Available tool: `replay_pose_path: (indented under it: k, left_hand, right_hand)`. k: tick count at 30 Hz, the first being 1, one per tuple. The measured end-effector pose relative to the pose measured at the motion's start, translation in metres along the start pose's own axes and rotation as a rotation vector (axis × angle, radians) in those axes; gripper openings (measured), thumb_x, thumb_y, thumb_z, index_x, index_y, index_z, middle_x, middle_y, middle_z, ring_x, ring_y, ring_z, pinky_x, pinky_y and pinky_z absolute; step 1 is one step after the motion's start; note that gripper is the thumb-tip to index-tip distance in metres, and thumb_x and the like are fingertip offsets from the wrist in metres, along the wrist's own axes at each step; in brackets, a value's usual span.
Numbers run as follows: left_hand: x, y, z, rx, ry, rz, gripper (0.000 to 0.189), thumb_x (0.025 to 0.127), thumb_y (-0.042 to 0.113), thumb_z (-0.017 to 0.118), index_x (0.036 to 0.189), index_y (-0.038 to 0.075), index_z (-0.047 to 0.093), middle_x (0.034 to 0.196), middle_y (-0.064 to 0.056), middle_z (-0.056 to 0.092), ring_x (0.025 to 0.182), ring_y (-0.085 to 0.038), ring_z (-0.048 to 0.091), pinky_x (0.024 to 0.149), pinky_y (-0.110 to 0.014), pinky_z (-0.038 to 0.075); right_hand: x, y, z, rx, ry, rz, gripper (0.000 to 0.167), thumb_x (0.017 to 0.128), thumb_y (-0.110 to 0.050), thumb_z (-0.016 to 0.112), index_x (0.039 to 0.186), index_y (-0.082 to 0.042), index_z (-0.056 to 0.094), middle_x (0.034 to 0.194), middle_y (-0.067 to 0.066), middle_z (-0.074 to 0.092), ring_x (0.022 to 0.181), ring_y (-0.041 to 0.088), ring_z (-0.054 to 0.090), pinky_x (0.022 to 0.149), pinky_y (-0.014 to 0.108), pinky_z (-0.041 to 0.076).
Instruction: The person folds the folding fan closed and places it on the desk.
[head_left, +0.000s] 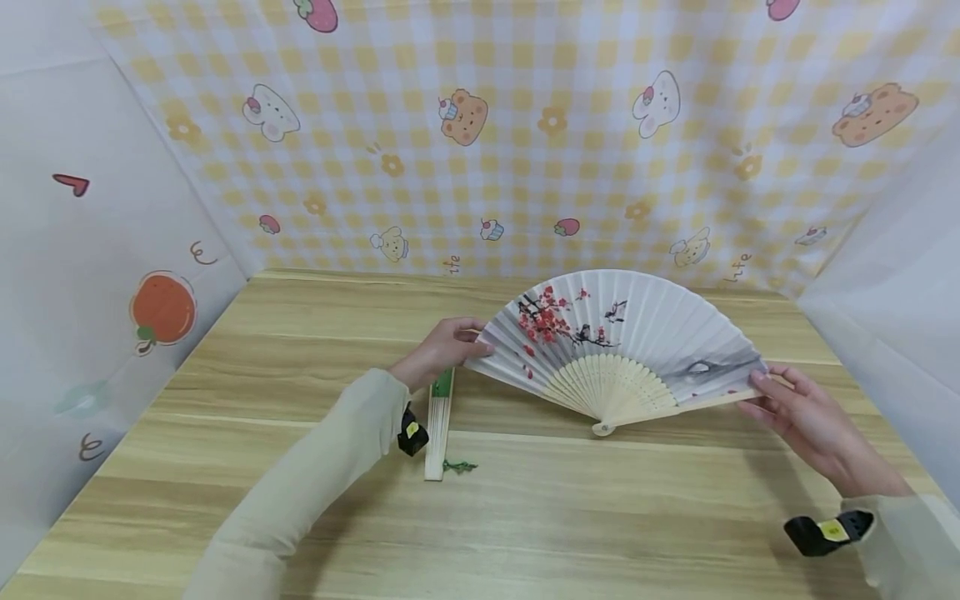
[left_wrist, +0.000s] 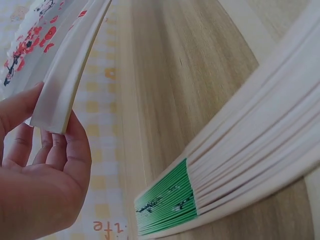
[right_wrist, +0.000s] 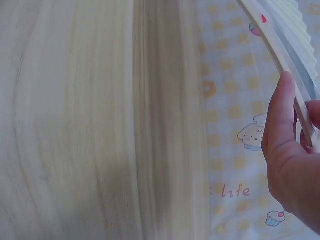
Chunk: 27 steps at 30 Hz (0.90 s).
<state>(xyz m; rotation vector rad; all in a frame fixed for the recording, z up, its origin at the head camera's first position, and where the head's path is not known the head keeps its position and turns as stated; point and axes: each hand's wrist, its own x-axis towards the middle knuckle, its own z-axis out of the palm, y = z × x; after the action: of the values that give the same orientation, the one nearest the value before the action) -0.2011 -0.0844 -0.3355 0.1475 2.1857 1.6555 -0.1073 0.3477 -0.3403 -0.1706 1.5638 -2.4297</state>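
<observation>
Spread fan [head_left: 622, 342] held between two hands, with the folded fan [head_left: 438, 433] as landmark: the spread fan is to the right of the folded fan, its left edge near the latter's green end, its right edge well apart from it; whether its pivot [head_left: 603, 429] touches the table [head_left: 600, 517] cannot be told. The left hand [head_left: 446, 343], at the far end of the folded fan, pinches the left corner of the leaf [head_left: 660, 321] between thumb and fingers; the right hand [head_left: 813, 421], well to the right of the folded fan, pinches the outer end of the right end slat [head_left: 712, 402].

Handling, by judgement: the spread fan should be light; its pleated leaf is likely thin, soft and easily creased; the pale ribs [head_left: 613, 383] are probably stiff lengthwise yet liable to snap if bent; a mild pinch should not slip; the best holds are the end slats and pivot, not the leaf's middle.

Views compared: the head view alone shows the whole arc, the pivot and a green cord [head_left: 461, 467] beside the folded fan's near end; the left wrist view reveals dark marks on the folded fan's green pleats [left_wrist: 170, 200]; the right wrist view, which lacks the folded fan, shows a finger [right_wrist: 281, 112] against the right end slat's outer side.
</observation>
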Motion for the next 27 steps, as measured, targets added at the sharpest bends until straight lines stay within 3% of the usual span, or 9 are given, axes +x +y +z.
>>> replay_pose_path:
  k: [4, 9, 18, 27]
  left_hand:
    - [-0.003, 0.0, -0.002, -0.006, 0.013, -0.006, 0.033, 0.083, 0.009, 0.06, 0.115, 0.008, 0.054, 0.108, -0.01, 0.059, 0.086, -0.018, 0.058, 0.077, -0.032, 0.048]
    - [-0.007, -0.002, -0.006, -0.087, 0.022, 0.0, 0.034, 0.085, 0.007, 0.057, 0.118, 0.006, 0.051, 0.108, -0.013, 0.057, 0.083, -0.018, 0.057, 0.084, -0.04, 0.045]
    - [-0.014, -0.005, -0.012, -0.208, 0.02, -0.007, 0.042, 0.086, 0.006, 0.055, 0.126, 0.005, 0.043, 0.115, -0.017, 0.052, 0.089, -0.021, 0.056, 0.088, -0.043, 0.043]
    - [-0.021, -0.011, -0.021, -0.303, 0.003, 0.007, 0.055, 0.081, -0.006, 0.056, 0.131, 0.005, 0.038, 0.12, -0.017, 0.046, 0.092, -0.022, 0.055, 0.092, -0.043, 0.04]
  right_hand:
    - [0.002, 0.0, 0.004, 0.065, -0.008, -0.012, 0.022, 0.094, 0.002, 0.035, 0.101, -0.005, 0.054, 0.092, 0.004, 0.053, 0.081, 0.019, 0.059, 0.077, 0.03, 0.05]
    - [0.005, -0.002, 0.01, 0.102, -0.011, -0.016, 0.022, 0.094, 0.003, 0.034, 0.099, -0.004, 0.054, 0.093, 0.005, 0.052, 0.083, 0.02, 0.059, 0.079, 0.031, 0.049]
    - [0.006, -0.007, 0.023, 0.073, 0.02, -0.026, 0.017, 0.093, 0.001, 0.039, 0.099, -0.004, 0.054, 0.093, 0.004, 0.051, 0.081, 0.018, 0.059, 0.079, 0.029, 0.049]
    - [0.01, -0.009, 0.028, 0.07, 0.042, -0.029, 0.017, 0.092, 0.001, 0.041, 0.102, -0.005, 0.054, 0.093, 0.005, 0.052, 0.081, 0.019, 0.059, 0.077, 0.03, 0.05]
